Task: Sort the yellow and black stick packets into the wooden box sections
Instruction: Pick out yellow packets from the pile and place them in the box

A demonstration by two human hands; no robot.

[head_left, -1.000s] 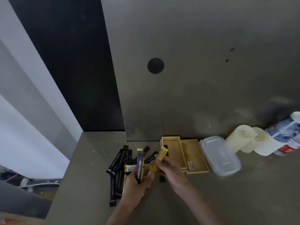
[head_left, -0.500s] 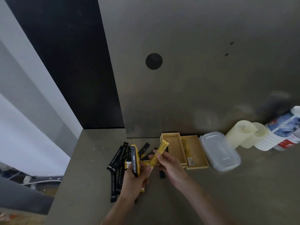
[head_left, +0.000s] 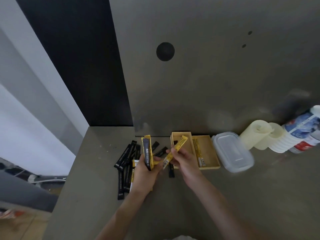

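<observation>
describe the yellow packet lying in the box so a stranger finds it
Start at the two-section wooden box against the metal wall, left of the clear lidded container. In its right section lies one yellow packet, the only packet in that section.

Far right of the box (head_left: pixel 207 149), the bottle (head_left: pixel 301 134) runs off the edge; print on packets (head_left: pixel 124 156) left of it is unreadable.

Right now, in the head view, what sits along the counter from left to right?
Pile of black stick packets → wooden box → clear lidded container → cream rolls → labelled bottles.
</observation>
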